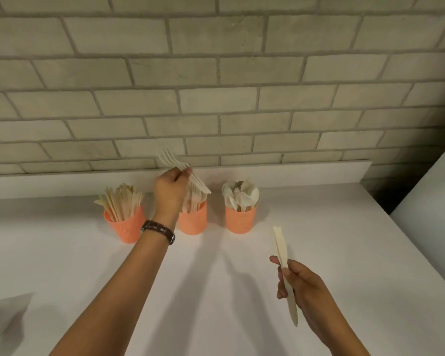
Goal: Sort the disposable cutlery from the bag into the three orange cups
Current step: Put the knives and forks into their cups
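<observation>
While the left hand (170, 187) pinches pale wooden forks (176, 165) over the middle orange perforated cup (192, 222), the right hand (302, 286) grips a knife (280, 250); three well-filled cups suggest sorting nears completion.

White counter (344, 227) with a low white upstand (293, 173), grey brick wall (216, 73) behind, white panel (437, 191) at the right edge

Gaps between 3 cups (192, 223), wall (216, 73) behind

A head-worn camera looks forward and down, close over the counter (88, 258), facing a brick wall (216, 73).
</observation>
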Demonstrator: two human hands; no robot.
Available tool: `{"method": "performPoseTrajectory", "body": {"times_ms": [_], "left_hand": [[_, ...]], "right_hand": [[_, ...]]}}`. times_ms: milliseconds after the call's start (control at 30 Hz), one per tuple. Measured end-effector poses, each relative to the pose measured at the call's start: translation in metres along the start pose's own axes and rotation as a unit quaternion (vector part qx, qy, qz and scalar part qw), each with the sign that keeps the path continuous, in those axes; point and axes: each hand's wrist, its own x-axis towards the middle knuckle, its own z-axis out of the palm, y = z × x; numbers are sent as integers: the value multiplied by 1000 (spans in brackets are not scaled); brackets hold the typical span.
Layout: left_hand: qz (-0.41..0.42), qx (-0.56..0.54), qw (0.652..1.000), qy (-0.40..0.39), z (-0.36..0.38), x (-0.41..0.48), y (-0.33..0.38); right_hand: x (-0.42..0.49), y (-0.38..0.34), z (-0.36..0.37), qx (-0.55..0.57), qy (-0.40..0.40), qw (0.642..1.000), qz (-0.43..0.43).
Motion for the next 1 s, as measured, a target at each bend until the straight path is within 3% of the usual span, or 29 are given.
{"method": "performPoseTrajectory", "body": {"times_ms": [100,300,367,667,1000], "left_hand": [[33,103,994,32,-6,12,-15],[-53,277,957,-62,-2,9,-82],[-71,301,949,-60,-4,7,-96],[-31,176,983,-33,-29,-55,-68],[-78,88,993,18,-131,-110,-58]], "right_hand": [[7,2,1,-40,9,999,-1],[23,1,9,-89,36,995,-32],[28,0,12,-89,38,995,-34],[68,-47,41,-104,55,987,-108],[94,-62,163,-103,-88,978,-159]]}}
